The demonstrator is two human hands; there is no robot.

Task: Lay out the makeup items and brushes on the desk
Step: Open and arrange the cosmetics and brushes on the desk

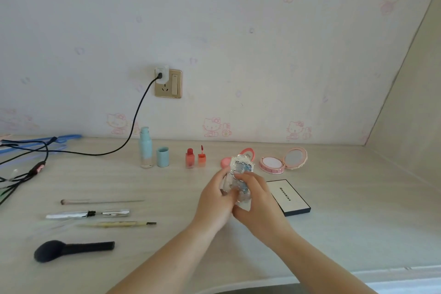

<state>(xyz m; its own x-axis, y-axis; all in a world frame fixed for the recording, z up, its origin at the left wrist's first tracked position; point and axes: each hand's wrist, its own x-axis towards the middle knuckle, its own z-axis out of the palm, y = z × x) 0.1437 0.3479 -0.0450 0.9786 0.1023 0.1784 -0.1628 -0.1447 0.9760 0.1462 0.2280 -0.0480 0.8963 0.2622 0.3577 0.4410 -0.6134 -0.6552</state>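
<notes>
Both hands hold a silvery, blue-patterned compact case (241, 169) above the middle of the desk (167, 188); my left hand (214, 200) grips its left side and my right hand (257, 200) its right and lower side. Behind it stands a pink round case (247, 153), partly hidden. To the right lie an open pink powder compact with mirror (282, 161) and a black-edged white palette (290, 197). Along the back stand a teal bottle (146, 148), its teal cap (163, 156) and two red lip tints (195, 157). On the left lie a thin brush (100, 201), a silver mascara (88, 214), a spoolie (119, 223) and a black powder brush (69, 249).
A black cable (133, 131) runs from a gold wall socket (168, 83) down to a tangle of cords (23, 167) and blue hangers (64, 137) at the far left. A side wall (405, 126) closes the desk at the right. The desk's front edge (358, 274) runs below my arms.
</notes>
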